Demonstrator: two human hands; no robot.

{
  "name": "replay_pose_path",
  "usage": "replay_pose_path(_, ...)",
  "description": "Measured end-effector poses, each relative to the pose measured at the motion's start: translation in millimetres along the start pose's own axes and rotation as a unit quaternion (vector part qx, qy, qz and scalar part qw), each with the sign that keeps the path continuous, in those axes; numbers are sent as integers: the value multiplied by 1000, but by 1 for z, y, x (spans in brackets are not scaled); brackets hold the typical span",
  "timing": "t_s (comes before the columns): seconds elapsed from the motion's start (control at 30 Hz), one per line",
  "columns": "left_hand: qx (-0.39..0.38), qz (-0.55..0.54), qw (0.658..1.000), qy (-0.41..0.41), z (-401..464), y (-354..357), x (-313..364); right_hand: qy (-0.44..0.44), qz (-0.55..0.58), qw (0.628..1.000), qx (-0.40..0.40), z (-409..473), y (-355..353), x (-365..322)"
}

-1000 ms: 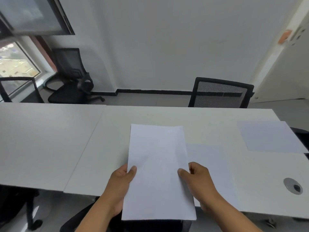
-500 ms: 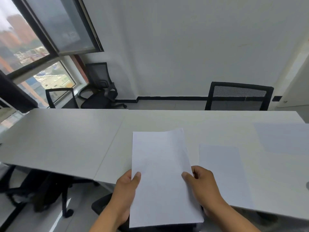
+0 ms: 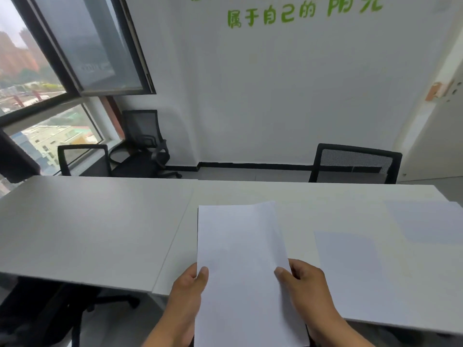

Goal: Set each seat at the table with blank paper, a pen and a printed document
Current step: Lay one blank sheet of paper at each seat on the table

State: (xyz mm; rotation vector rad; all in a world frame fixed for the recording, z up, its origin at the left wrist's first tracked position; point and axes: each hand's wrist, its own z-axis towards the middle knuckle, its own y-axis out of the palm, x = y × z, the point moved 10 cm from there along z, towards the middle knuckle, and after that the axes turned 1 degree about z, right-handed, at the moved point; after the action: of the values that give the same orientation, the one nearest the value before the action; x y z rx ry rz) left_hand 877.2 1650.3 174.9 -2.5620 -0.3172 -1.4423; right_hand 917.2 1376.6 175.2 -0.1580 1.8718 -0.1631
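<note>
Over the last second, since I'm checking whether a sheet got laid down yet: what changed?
No sheet was laid or released. Only the view tilted up and swung left, revealing green wall lettering. The left hand and right hand still hold the paper stack by its sides; two sheets stay flat on the table.

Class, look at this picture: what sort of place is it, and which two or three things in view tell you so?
Probably an office meeting room. A long white table has black mesh office chairs drawn up to it, sheets of paper lie at the places, and green lettering is painted on the white wall.
</note>
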Motion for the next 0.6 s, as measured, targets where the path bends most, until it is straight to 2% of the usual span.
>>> replay_pose_path(0.13,-33,-27,999,-14,25,-74,-9,-3,2,999,37,-13,70,-9)
replay_pose_path(0.33,-59,-57,996,-31,44,-139,-10,7,0,997,78,-19,131,-24)
replay_pose_path(0.6,-68,-52,995,-59,67,-162,-15,52,12,993,106,-13,154,-10)
